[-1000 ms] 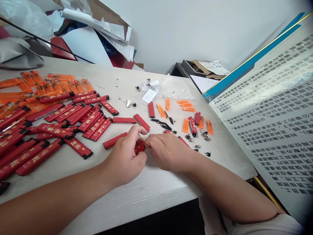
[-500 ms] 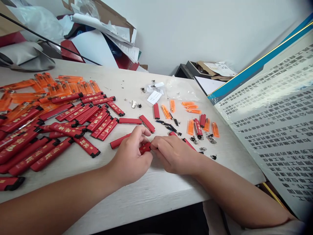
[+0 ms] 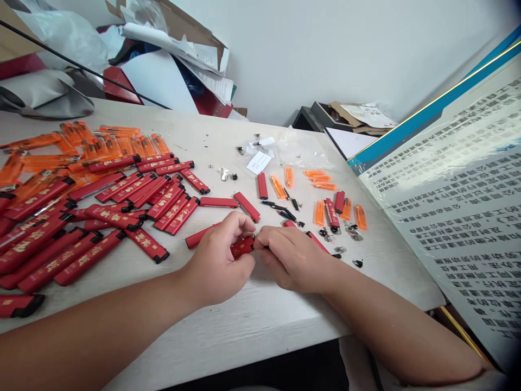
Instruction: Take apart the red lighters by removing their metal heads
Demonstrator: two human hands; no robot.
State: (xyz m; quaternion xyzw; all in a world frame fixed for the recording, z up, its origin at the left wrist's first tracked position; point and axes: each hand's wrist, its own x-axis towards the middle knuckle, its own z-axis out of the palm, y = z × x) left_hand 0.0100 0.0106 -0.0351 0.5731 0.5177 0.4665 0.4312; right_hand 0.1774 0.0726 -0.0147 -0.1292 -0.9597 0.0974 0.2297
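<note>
A red lighter with gold lettering (image 3: 242, 247) is gripped in my left hand (image 3: 222, 259), thumb below and fingers curled over it. My right hand (image 3: 280, 258) pinches at the lighter's right end, its fingertips pressed together on a small dark part that I can barely make out. Just behind my left hand lies a red lighter case (image 3: 199, 237), partly covered by the fingers. Beyond the hands rest another red case (image 3: 246, 207) and several thin black pieces (image 3: 280, 209). Red lighters (image 3: 175, 209) with black tops are heaped to the left.
Orange lighters (image 3: 118, 145) pile up at the back left. More orange bodies (image 3: 319, 213), metal bits (image 3: 354, 231) and a clear plastic bag (image 3: 303, 149) lie to the right. A large printed board (image 3: 456, 179) leans along the right side. Papers (image 3: 158, 81) clutter the back left.
The view has shifted slightly. The lighter's printed face shows a little more between my hands, and my right fingertips have moved slightly on its end.
</note>
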